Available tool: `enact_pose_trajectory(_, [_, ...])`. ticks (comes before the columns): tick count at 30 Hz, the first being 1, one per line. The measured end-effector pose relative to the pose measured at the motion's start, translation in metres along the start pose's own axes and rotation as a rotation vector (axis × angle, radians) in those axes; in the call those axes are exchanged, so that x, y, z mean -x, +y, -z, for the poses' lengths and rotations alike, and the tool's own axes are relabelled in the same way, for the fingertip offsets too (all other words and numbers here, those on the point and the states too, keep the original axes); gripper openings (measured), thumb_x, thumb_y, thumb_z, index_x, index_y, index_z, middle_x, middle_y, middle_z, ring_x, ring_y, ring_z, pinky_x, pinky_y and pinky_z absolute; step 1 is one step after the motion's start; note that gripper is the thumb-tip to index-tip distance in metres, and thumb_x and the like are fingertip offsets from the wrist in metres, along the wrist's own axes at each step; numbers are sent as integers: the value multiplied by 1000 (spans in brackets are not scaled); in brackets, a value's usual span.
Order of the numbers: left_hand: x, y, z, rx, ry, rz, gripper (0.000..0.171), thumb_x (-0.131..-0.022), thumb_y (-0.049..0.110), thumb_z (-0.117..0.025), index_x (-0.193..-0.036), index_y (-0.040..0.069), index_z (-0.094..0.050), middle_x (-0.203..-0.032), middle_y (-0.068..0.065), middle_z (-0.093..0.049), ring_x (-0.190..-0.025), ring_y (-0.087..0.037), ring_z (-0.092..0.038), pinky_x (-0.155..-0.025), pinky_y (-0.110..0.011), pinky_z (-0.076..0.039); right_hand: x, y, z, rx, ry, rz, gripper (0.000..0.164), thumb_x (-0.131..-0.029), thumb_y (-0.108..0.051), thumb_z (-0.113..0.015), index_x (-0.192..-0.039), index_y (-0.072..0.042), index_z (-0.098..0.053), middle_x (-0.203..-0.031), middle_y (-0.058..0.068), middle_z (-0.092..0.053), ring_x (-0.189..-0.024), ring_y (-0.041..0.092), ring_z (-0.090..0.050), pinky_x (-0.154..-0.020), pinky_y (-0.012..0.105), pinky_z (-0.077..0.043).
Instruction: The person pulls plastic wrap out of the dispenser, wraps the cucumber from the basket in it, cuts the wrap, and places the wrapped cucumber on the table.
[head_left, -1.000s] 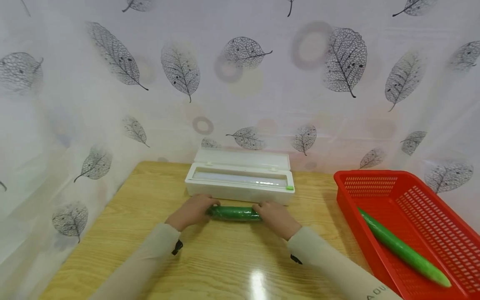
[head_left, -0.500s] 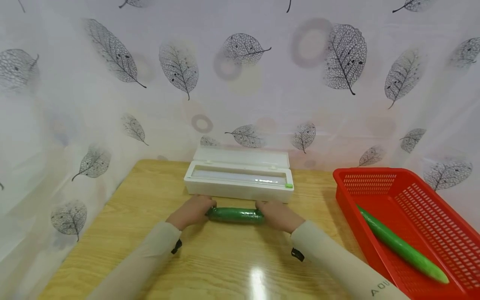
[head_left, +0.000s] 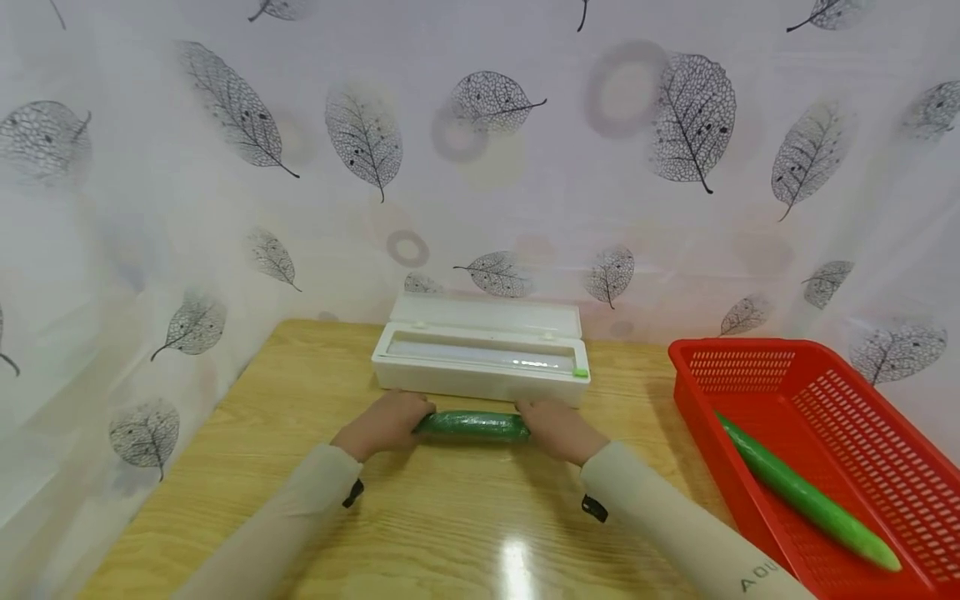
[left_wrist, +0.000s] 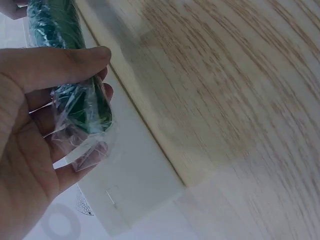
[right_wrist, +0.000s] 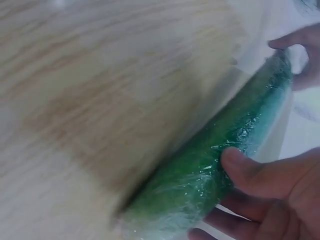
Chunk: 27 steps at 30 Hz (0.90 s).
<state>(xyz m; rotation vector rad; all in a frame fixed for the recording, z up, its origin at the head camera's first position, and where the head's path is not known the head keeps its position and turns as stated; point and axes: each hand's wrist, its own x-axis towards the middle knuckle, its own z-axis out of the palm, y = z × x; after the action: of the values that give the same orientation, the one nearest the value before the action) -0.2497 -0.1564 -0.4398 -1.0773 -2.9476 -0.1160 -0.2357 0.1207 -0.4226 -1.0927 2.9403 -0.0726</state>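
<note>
A green cucumber [head_left: 472, 426] wrapped in clear film is held level between both hands, just in front of the white film box. My left hand [head_left: 388, 423] grips its left end. In the left wrist view the thumb lies across the cucumber [left_wrist: 60, 25] and loose film [left_wrist: 90, 150] bunches past its tip. At the right end, my right hand [head_left: 558, 429] holds it with thumb on one side and fingers beneath, as the right wrist view shows. Film wrinkles cover the cucumber [right_wrist: 200, 175] there too.
The white cling film box [head_left: 480, 381] stands behind the hands with its lid raised, a film roll and a green slider showing. To the right is a red basket [head_left: 712, 417] with another cucumber [head_left: 810, 496] in it. A leaf-patterned curtain hangs behind the wooden table [head_left: 450, 517].
My right hand has shifted slightly right, toward the cucumber's end, and its grip has altered. The left hand has stayed almost in place. The box and basket have not moved.
</note>
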Motion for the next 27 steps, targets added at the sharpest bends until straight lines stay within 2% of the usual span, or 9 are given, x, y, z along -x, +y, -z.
enact_pose_trajectory(3, [0,1,2,-6,6,-6,18,-76,13,-77,-91,11,-68,-83,2,-67,-76,-12,-61,-74,-34,-51,1,0,1,21,-20,-1,13,-89,1,-56,-99,-3,-49,-70,9,-59,-62,20,-59,-58,34,-51])
enact_pose_trajectory(6, [1,1,2,-20,3,1,20,-73,14,-79,-89,11,-68,-82,2,-65,-75,-12,-59,-75,-34,-50,2,-1,-3,56,-18,10,21,-88,-5,-60,-106,1,-51,-78,10,-61,-69,21,-59,-63,34,-52])
enact_pose_trajectory(10, [2,1,-1,-35,-5,21,28,-70,19,-82,-94,11,-69,-85,1,-64,-77,-14,-58,-77,-36,-50,1,0,-13,151,77,34,33,-84,-10,-68,-114,0,-56,-95,12,-60,-82,22,-57,-71,34,-52])
enact_pose_trajectory(13, [2,1,-4,-42,-8,34,31,-70,20,-82,-97,11,-70,-87,0,-65,-80,-16,-60,-80,-37,-51,0,0,-18,246,176,58,27,-81,-7,-71,-105,-2,-60,-87,10,-59,-75,19,-55,-64,30,-50])
enact_pose_trajectory(16, [0,0,-6,-45,-11,36,30,-69,20,-83,-95,10,-70,-88,0,-68,-82,-17,-62,-81,-37,-51,0,-1,-17,282,199,67,22,-80,-5,-71,-98,-1,-60,-80,8,-59,-68,18,-54,-58,29,-48])
enact_pose_trajectory(18, [-1,-1,-7,-33,-14,38,28,-70,18,-82,-94,10,-70,-87,0,-69,-82,-17,-63,-81,-37,-51,2,-2,-13,271,178,65,18,-81,-3,-69,-94,0,-57,-75,8,-58,-64,18,-55,-55,28,-47])
enact_pose_trajectory(23, [-1,-1,-7,-5,-8,55,22,-71,11,-80,-89,9,-69,-84,0,-68,-78,-16,-63,-75,-34,-53,3,-4,-10,161,90,20,12,-87,1,-60,-93,-1,-49,-67,7,-57,-58,16,-55,-49,28,-45])
enact_pose_trajectory(27, [-2,1,-6,7,6,94,22,-73,7,-78,-93,7,-70,-89,-4,-64,-81,-19,-61,-74,-34,-53,3,-5,-10,138,44,-21,17,-89,-2,-58,-105,2,-52,-80,11,-62,-69,21,-60,-57,32,-51])
